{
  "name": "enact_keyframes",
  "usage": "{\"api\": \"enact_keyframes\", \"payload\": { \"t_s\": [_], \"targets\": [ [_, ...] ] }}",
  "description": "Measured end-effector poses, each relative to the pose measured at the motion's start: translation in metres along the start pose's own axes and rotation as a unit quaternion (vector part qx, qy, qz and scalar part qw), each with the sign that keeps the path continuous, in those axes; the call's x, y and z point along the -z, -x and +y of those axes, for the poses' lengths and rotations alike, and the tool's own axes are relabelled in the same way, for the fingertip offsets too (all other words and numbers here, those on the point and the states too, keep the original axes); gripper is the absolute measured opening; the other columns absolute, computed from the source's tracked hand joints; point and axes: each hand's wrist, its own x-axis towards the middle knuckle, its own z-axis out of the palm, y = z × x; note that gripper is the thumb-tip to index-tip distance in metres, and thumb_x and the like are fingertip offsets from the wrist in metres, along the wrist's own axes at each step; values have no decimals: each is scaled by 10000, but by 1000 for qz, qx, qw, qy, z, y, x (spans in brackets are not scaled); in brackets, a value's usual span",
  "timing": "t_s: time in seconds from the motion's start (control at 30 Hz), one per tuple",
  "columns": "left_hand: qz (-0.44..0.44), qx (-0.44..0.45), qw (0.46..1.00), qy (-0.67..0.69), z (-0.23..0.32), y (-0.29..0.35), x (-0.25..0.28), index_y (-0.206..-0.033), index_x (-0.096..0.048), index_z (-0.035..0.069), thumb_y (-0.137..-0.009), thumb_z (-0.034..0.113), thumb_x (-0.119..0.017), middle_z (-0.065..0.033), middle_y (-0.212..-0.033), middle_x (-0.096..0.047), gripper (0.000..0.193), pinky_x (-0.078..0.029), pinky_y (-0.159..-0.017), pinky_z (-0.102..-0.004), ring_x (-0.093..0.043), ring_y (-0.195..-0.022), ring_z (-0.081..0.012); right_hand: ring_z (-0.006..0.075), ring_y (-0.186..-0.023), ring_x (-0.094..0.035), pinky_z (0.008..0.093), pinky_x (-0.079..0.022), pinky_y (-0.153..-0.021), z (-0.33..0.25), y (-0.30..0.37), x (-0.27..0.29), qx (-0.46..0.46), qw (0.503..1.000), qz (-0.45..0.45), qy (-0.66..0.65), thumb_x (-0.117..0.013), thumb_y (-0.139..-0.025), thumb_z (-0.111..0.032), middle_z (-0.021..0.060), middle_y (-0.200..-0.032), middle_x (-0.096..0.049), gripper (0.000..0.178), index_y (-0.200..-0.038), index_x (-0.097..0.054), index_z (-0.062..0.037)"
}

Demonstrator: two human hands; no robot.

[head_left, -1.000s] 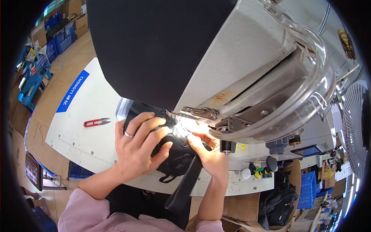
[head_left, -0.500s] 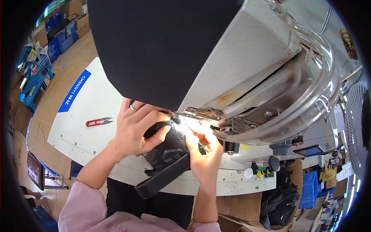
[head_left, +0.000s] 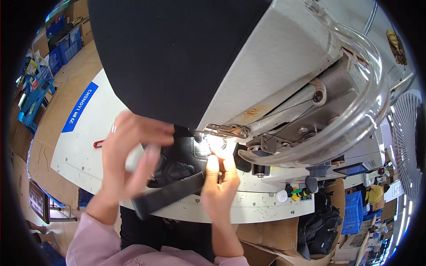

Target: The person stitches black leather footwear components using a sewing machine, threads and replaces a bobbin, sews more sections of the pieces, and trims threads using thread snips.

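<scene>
A black leather-like piece with a wide strap (head_left: 171, 195) lies on the white sewing machine table, its far edge under the brightly lit needle area (head_left: 212, 144). My right hand (head_left: 219, 186) pinches the near edge of this black piece (head_left: 182, 148) close to the needle; glare hides the fingertips' exact grip. Smeared by motion, my left hand (head_left: 128, 150) is off the piece at its left side, fingers stretched and thumb apart, with nothing seen between them. Red-handled thread snips (head_left: 98, 144) lie mostly hidden behind my left hand.
The sewing machine head (head_left: 262, 75), with a clear curved guard (head_left: 372, 88), overhangs the work. A black panel (head_left: 168, 57) covers the upper middle. Thread scraps dot the table (head_left: 75, 155). A cardboard box (head_left: 275, 230) of black pieces stands at lower right; a person works far right.
My left hand has let go of the black piece and moved left. My right hand has drawn slightly nearer, still at the piece. The piece and strap have shifted left.
</scene>
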Motion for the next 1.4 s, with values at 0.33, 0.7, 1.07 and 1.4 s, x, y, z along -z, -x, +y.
{"api": "enact_keyframes", "payload": {
  "t_s": [0.33, 0.7, 1.07, 1.4],
  "targets": [
    [-129, -150, 963, -184, -1, 65, -78, -1112, -598, 99, -865, 181, -546, -35, -1194, -559, 266, -102, -1067, -724, -480, -1238, -181, 166, -833, -603, 304, -508, -760, 88, -97, 19, -88, 927, -269, -245, -584, -892, -60, 87, -950, -665, 167, -1025, -635, 29],
    [-198, -125, 970, -69, -9, 45, -43, -1081, -588, 81, -863, 101, -489, -41, -1196, -590, 241, -111, -1124, -632, -515, -1226, -194, 172, -1001, -562, 319, -469, -907, 81, -69, -15, 2, 867, -174, -467, -588, -872, -42, 93, -1073, -588, 265, -1127, -543, 10],
    [-226, -39, 968, 101, -40, 21, -12, -899, -625, 125, -641, -77, -630, -10, -1031, -679, 328, -223, -1136, -546, -587, -1155, -237, 128, -825, -486, 274, -432, -751, 29, -41, -24, 50, 977, -22, -205, -504, -877, 17, 45, -886, -489, 88, -925, -459, -41],
    [-294, -39, 936, 187, -66, -5, -5, -863, -635, 122, -540, -98, -638, -53, -1020, -701, 391, -180, -1150, -523, -600, -1135, -296, 133, -851, -501, 271, -451, -764, 60, -29, -32, 73, 967, 32, -241, -516, -883, 12, 43, -926, -493, 127, -971, -445, -46]
  ]
}}
